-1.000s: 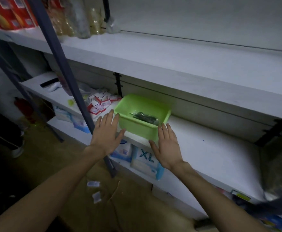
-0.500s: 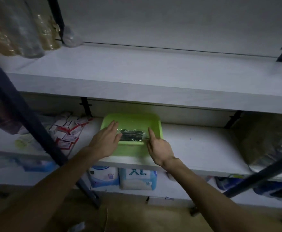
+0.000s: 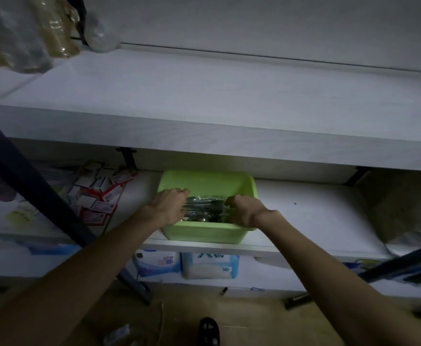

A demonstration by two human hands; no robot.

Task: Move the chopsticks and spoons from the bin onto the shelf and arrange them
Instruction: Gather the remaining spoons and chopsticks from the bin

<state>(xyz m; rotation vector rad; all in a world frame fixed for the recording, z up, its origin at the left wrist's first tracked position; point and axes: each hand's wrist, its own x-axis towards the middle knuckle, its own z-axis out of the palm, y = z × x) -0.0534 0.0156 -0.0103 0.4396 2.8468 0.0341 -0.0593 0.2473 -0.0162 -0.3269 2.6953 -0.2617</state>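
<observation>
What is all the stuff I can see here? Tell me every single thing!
Bin: one, green, on the middle shelf's front edge.
Wrapped utensils: a shiny, dark bundle in clear wrap, number unclear, inside the bin, gripped at both ends.
Middle shelf: one, white, under the bin.
Upper shelf: one, white, above the bin.
Small boxes: a pile, red and white, left of the bin.
Clear wrapped packs: several, clear and brownish, upper shelf's left end.
Tissue packs: two visible, blue and white, on the lowest shelf below the bin.
Shelf post: one, dark, slanting at left.
Floor: brownish, at the bottom.
Left hand: in the bin, holding the bundle's left end.
Right hand: in the bin, holding the bundle's right end.
</observation>
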